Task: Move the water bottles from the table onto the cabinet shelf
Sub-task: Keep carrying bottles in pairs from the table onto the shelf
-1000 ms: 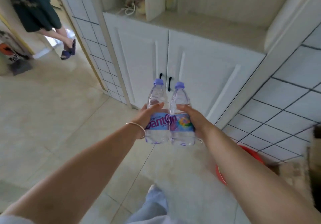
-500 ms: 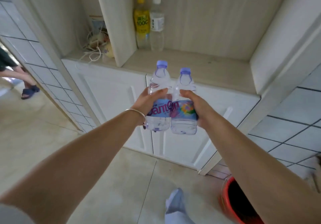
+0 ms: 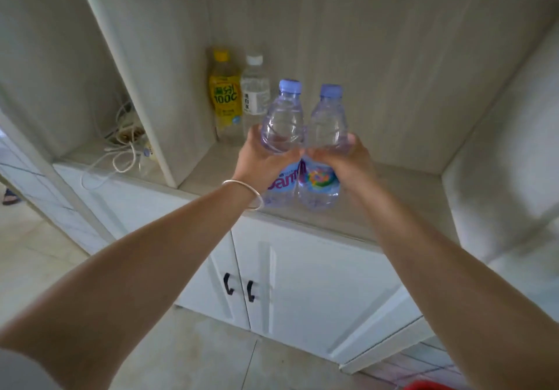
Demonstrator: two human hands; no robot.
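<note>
Bottles, two, clear with lilac caps: left bottle and right bottle are standing upright, side by side and touching, over the near part of the cabinet shelf; whether their bases are resting on it cannot be told. Left hand is gripping the left bottle, right hand the right. Yellow bottle and white-capped bottle are standing far left. Cables are lying beyond the divider. White doors are sitting below.

Left hand: grips the left water bottle round its middle.
Right hand: grips the right water bottle; the bottles touch.
Cabinet shelf: yellow bottle and clear bottle upright at back.
</note>
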